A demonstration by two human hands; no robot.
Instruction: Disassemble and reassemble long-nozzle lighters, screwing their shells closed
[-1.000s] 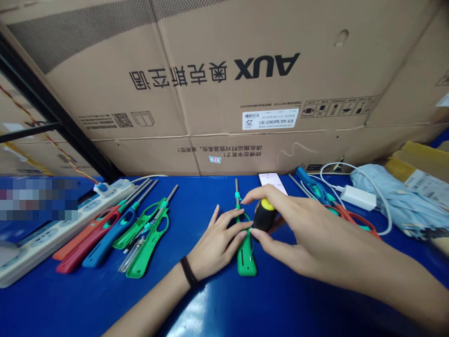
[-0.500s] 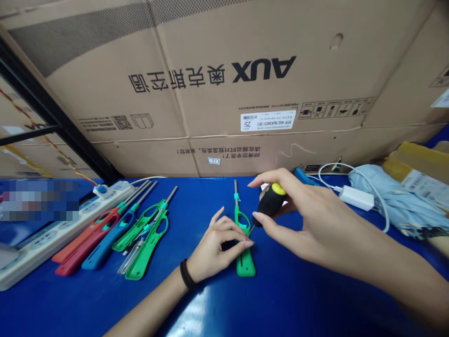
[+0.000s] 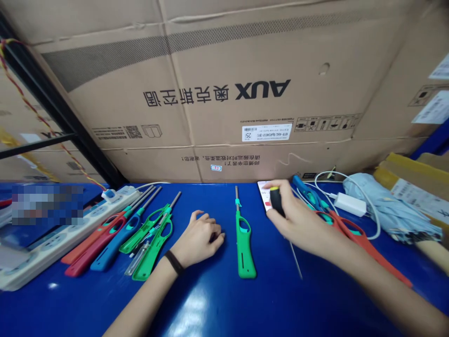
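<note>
A green long-nosed lighter (image 3: 246,250) lies upright in the picture on the blue table, its metal tube pointing away. Left of it, my left hand (image 3: 200,238) rests apart from it on the table, fingers loosely curled, a gap by the thumb, nothing seen in them. My right hand (image 3: 294,220) grips a screwdriver (image 3: 276,200) by its black and yellow handle. The thin shaft slants down to the table, right of the lighter. A phone (image 3: 262,193) with a lit screen is partly hidden behind that hand.
To the left lie an opened green lighter (image 3: 154,248), a blue lighter (image 3: 114,248), red ones and a power strip (image 3: 52,241). At right are orange-red lighters (image 3: 375,250), a white adapter (image 3: 350,204) and a folded umbrella (image 3: 389,206). A large carton (image 3: 217,126) stands behind.
My left hand has let go of the green lighter and moved left. My right hand has carried the screwdriver off it to the right. The view has shifted slightly, showing the phone and red lighters.
</note>
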